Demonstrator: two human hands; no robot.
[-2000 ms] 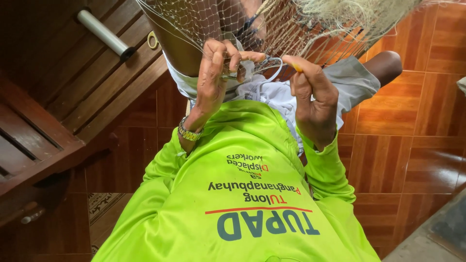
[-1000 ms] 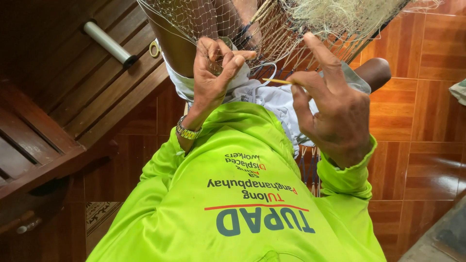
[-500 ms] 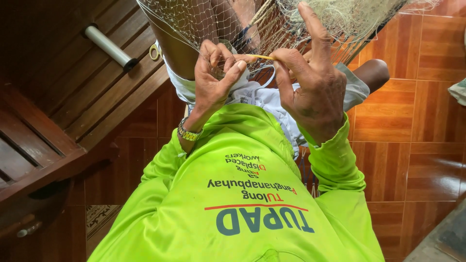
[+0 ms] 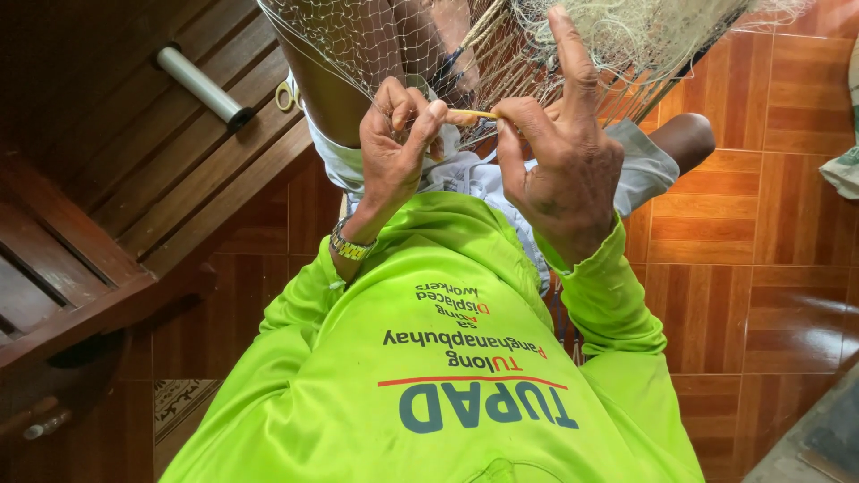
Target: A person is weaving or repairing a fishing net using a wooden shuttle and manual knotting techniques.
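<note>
Both hands, left hand (image 4: pixel 394 148) and right hand (image 4: pixel 559 156), pinching a half-hidden yellow netting needle (image 4: pixel 470 114) against the cropped net (image 4: pixel 573 45).

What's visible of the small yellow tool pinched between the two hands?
The yellow tool is a thin, flat, pale-yellow sliver, likely plastic or wood. It lies roughly level, pinched at one end by the left hand and at the other by the right hand, right against the pale netting. Most of it is hidden by fingers.

A neon-green long-sleeved shirt (image 4: pixel 447 358) with printed lettering, and a metal wristwatch (image 4: pixel 347 246).
</note>
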